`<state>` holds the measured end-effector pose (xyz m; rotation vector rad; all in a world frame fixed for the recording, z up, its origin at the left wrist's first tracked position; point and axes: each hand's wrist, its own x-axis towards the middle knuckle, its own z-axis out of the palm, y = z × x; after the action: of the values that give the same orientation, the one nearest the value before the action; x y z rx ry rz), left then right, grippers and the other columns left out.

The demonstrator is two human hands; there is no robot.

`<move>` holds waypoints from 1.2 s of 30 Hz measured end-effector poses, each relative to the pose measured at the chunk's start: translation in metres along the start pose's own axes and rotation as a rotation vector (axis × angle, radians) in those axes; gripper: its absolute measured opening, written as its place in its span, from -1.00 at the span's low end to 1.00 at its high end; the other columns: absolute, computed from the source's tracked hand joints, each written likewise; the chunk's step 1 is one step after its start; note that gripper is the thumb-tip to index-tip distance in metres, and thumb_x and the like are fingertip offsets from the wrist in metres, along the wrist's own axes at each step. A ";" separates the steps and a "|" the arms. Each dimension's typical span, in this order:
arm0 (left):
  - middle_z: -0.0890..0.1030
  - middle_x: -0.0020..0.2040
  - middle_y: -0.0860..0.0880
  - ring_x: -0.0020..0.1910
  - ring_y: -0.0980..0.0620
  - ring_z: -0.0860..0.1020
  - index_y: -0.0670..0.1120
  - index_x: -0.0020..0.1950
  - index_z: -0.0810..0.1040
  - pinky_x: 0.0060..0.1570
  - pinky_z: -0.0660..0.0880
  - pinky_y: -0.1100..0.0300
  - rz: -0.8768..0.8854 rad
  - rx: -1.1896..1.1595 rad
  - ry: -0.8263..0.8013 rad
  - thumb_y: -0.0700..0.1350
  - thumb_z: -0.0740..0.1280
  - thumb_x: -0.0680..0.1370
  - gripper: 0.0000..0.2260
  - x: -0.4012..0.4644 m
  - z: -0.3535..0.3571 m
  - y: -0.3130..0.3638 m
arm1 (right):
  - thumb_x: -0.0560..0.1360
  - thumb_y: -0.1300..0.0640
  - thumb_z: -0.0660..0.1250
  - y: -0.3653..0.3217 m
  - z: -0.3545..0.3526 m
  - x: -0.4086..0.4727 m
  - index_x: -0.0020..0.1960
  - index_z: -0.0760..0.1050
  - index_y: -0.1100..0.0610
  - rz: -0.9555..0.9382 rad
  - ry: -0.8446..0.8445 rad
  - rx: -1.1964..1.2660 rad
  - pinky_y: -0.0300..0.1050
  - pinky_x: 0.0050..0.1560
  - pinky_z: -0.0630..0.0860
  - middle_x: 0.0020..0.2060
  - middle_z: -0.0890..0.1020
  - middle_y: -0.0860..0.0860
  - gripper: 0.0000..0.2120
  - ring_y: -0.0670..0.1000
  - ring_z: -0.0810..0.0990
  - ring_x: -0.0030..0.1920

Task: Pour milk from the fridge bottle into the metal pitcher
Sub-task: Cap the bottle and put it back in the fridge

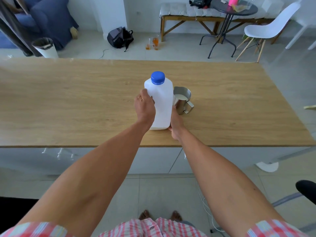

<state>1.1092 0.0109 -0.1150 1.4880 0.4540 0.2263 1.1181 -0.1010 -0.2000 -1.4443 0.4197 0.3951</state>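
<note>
On the wooden table (68, 103): one milk bottle (161, 103) with one blue cap (157, 77), one metal pitcher (183, 100); two hands, left hand (145, 106), right hand (176, 124); behind: one white chair (266, 29), one round table (234, 7), one bench (188, 16), one backpack (119, 37), one bin (45, 47)

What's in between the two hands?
The white milk bottle with its blue cap on. The left hand and right hand press its sides in the head view.
</note>
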 end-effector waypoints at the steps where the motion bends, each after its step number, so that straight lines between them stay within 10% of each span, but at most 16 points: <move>1: 0.23 -0.44 0.05 -0.37 0.01 0.19 0.06 -0.42 0.13 -0.35 0.16 0.08 0.004 -0.005 -0.002 -0.06 0.08 0.59 -0.63 -0.001 -0.001 0.000 | 0.58 -0.36 0.13 0.001 0.001 0.000 0.21 0.60 -0.24 -0.001 -0.012 0.007 0.13 0.46 0.38 0.21 0.68 -0.20 -0.61 -0.07 0.55 0.32; 10: 0.28 -0.54 0.12 -0.44 0.05 0.23 0.08 -0.54 0.21 -0.39 0.21 0.14 0.033 -0.016 0.029 -0.10 0.08 0.59 -0.54 -0.023 -0.007 0.010 | 0.63 -0.21 0.17 0.002 -0.007 -0.018 -0.04 0.58 -0.09 -0.072 -0.085 -0.070 -0.11 -0.09 0.50 -0.19 0.67 -0.16 -0.71 -0.05 0.59 -0.13; 19: 0.25 -0.51 0.10 -0.41 0.01 0.20 0.05 -0.53 0.19 -0.33 0.19 0.09 0.034 -0.091 0.277 -0.13 0.09 0.57 -0.56 -0.058 -0.036 0.014 | 0.66 -0.21 0.07 0.014 0.005 -0.029 -0.03 0.55 -0.10 -0.101 -0.305 -0.193 -0.18 -0.23 0.46 -0.24 0.62 -0.14 -0.66 -0.10 0.55 -0.25; 32: 0.31 -0.54 0.05 -0.49 -0.01 0.24 0.02 -0.56 0.23 -0.38 0.21 0.16 0.091 -0.142 0.827 -0.02 0.09 0.44 -0.66 -0.157 -0.187 0.004 | 0.49 -0.35 0.10 0.064 0.123 -0.141 0.23 0.55 0.10 -0.105 -0.821 -0.465 0.00 -0.02 0.56 0.04 0.70 0.09 -0.38 0.06 0.60 -0.03; 36: 0.31 -0.57 0.10 -0.49 -0.02 0.24 0.02 -0.62 0.27 -0.32 0.23 0.08 0.119 -0.159 0.998 -0.02 0.09 0.45 -0.59 -0.207 -0.253 -0.003 | 0.30 -0.43 0.15 0.090 0.166 -0.203 0.07 0.58 -0.28 -0.139 -0.981 -0.546 0.10 0.15 0.61 0.11 0.70 -0.02 -0.53 0.03 0.66 0.06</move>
<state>0.8163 0.1529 -0.0916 1.1620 1.1055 1.0935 0.9033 0.0711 -0.1624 -1.5828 -0.6211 1.0856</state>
